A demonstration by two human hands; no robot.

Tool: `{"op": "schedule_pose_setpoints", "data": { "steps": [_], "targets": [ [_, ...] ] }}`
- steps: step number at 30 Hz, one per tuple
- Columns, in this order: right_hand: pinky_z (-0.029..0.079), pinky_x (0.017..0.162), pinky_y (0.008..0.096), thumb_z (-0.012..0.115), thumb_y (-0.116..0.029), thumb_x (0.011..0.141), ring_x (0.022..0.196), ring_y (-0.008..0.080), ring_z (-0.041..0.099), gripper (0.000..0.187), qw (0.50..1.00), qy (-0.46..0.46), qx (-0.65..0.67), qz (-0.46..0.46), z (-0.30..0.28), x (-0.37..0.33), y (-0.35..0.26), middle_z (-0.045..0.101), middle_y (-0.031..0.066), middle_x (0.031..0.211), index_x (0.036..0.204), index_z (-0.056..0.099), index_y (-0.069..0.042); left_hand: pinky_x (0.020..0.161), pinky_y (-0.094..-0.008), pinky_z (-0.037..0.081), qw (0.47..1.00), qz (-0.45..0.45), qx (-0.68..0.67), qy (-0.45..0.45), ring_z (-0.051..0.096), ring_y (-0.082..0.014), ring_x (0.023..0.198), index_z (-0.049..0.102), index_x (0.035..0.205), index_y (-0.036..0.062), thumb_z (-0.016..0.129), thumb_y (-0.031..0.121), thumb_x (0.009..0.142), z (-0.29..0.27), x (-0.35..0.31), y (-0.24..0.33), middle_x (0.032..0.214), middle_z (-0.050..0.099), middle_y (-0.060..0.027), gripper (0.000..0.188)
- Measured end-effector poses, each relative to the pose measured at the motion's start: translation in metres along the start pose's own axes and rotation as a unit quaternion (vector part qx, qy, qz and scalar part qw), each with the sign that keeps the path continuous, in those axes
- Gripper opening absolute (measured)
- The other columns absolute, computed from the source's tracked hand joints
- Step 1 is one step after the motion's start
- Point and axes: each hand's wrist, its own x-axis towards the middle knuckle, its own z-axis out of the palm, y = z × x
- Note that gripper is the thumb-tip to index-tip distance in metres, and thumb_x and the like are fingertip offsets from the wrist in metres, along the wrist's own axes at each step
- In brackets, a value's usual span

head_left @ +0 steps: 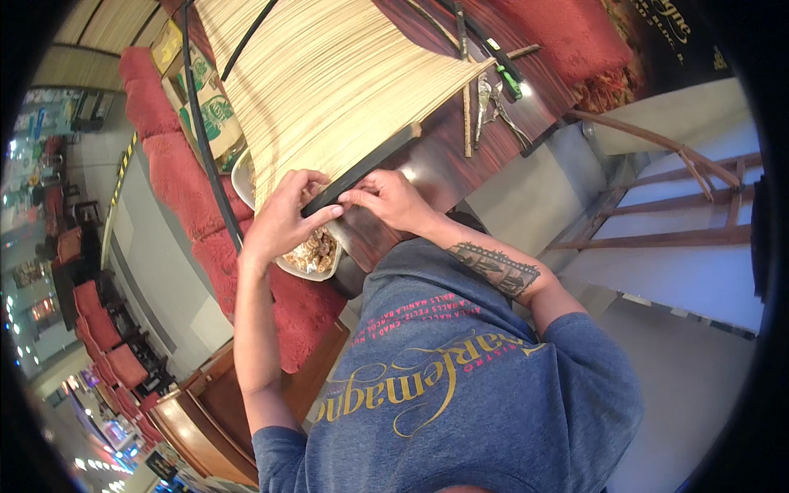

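Note:
A wide pale-yellow panel of thin slats (337, 90), seemingly bamboo or wood, lies across the dark table before me. A black strip (370, 164) runs along its near edge. My left hand (283, 215) is closed round the strip's left end, thumb on the near side and fingers over the panel. Just to the right, my right hand (393, 201) pinches the same strip between thumb and fingers; its fingertips are partly hidden. Locking pliers (485, 103) and a green-handled tool (508, 80) lie on the table, right of the panel.
A white container (312, 256) of brown bits sits below my left hand. Red sofas (177, 172) flank the table, with a printed carton (212, 115) on the left one. Thin sticks (468, 123) lie by the pliers. A wooden frame (682, 205) leans at right.

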Motion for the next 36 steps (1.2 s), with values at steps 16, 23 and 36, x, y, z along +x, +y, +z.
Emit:
{"op": "schedule_pose_setpoints", "data": {
  "steps": [16, 23, 36],
  "targets": [
    [0.053, 0.087, 0.036, 0.036, -0.056, 0.103, 0.114, 0.0277, 0.064, 0.073, 0.924, -0.059, 0.254, 0.28, -0.085, -0.029, 0.031, 0.06, 0.023, 0.13, 0.133, 0.048, 0.009, 0.073, -0.041, 0.051, 0.995, -0.035, 0.077, 0.057, 0.067, -0.0348, 0.084, 0.059, 0.099, 0.0009, 0.076, 0.01, 0.081, 0.081, 0.013, -0.011, 0.089, 0.068, -0.0189, 0.026],
    [0.056, 0.077, 0.0392, 0.038, -0.062, 0.096, 0.101, 0.0336, 0.07, 0.079, 0.897, 0.03, 0.264, 0.353, -0.101, -0.021, 0.071, 0.062, 0.0304, 0.121, 0.141, 0.039, 0.003, 0.078, -0.044, 0.049, 0.995, -0.007, 0.087, 0.047, 0.063, -0.0374, 0.09, 0.063, 0.1, 0.0004, 0.073, 0.005, 0.079, 0.135, 0.013, -0.033, 0.094, 0.065, -0.018, 0.023],
    [0.054, 0.09, 0.0402, 0.053, -0.033, 0.099, 0.113, 0.0329, 0.065, 0.049, 0.855, -0.136, 0.364, 0.343, -0.141, -0.003, 0.121, 0.062, 0.0225, 0.127, 0.133, 0.052, 0.002, 0.077, -0.0411, 0.054, 0.99, -0.037, 0.138, 0.017, 0.069, -0.0321, 0.089, 0.064, 0.103, 0.004, 0.079, 0.01, 0.076, 0.136, 0.015, -0.03, 0.096, 0.07, -0.0159, 0.031]
  ]
}}
